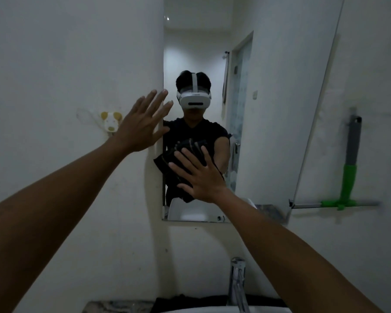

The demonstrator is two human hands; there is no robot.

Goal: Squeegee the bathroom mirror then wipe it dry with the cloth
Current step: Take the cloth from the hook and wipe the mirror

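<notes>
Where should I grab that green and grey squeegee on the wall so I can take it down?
Probably grip the squeegee by its upright handle, around the grey upper part or the green part below it, coming straight at it from the front. It hangs with the long blade across the bottom and the wall behind it, so the handle is the only narrow part a hand can wrap.

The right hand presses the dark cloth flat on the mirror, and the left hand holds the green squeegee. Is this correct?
Not quite. In the head view the squeegee hangs on the wall right of the mirror; the left hand is empty. The right hand does press the cloth.
</notes>
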